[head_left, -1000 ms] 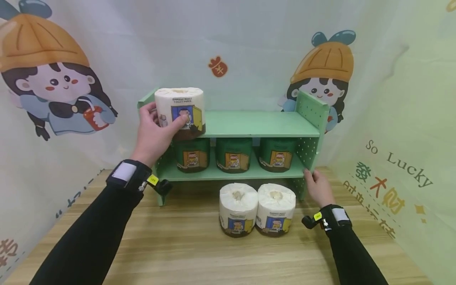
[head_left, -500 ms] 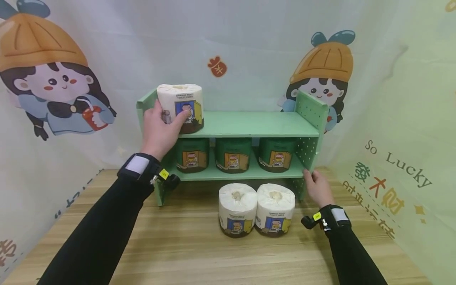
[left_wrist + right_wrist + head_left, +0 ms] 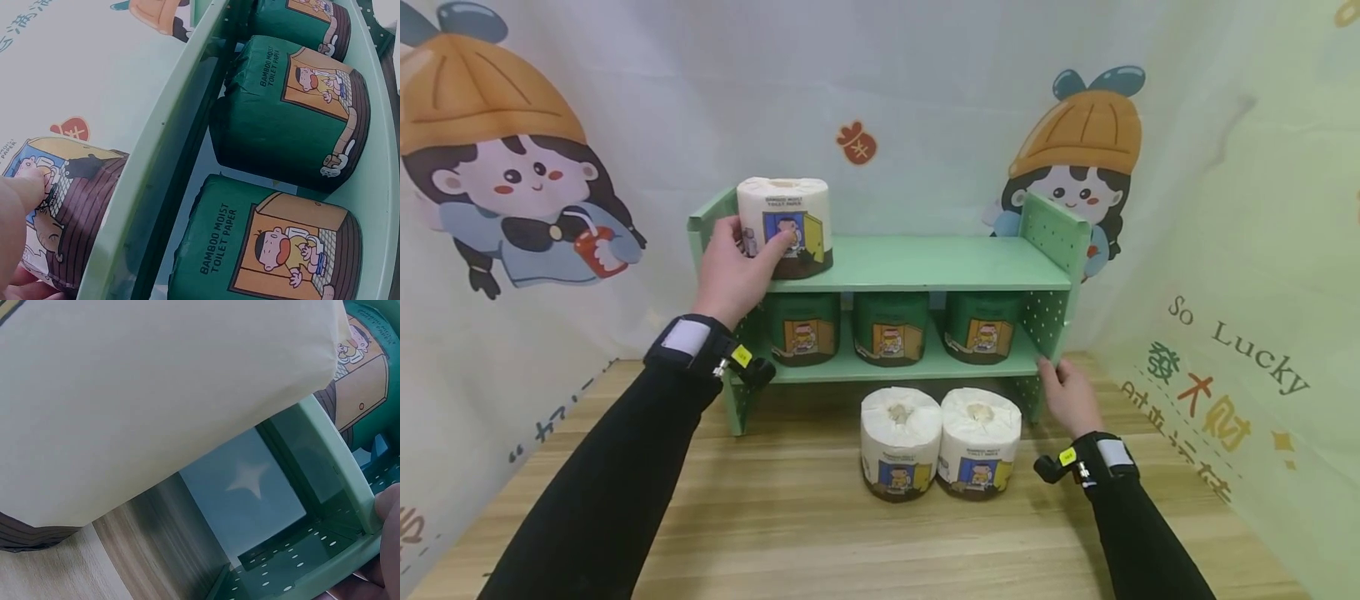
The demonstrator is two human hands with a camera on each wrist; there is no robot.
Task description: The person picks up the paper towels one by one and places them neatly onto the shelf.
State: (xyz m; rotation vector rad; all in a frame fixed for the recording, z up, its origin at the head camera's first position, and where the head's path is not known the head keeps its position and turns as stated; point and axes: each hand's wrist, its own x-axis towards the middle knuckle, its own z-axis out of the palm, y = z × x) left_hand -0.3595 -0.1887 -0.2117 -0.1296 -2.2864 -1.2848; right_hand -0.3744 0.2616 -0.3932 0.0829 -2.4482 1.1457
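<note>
White toilet roll (image 3: 803, 218) is sitting upright at the left end of the upper board of the green shelf unit (image 3: 955, 260), close to that board's front edge; whether its base is bearing fully on the board is hard to tell. The left hand (image 3: 735, 271) is gripping it, with the thumb pressing on the printed front and the fingers curling round its left side. The right hand (image 3: 1070, 396) is holding the front edge of the unit's right side panel, near the lower board's right front corner, the thumb lying on that edge.

On the lower board, three green rolls (image 3: 891, 327) are standing in a row from the left end to the right, each showing its picture toward the front edge. Two more white rolls (image 3: 901, 442) are standing upright on the wooden bench (image 3: 775, 533), touching side by side, just before the unit's front edge and toward its right corner. Behind the unit, a pale printed backdrop (image 3: 925, 100) is hanging.
</note>
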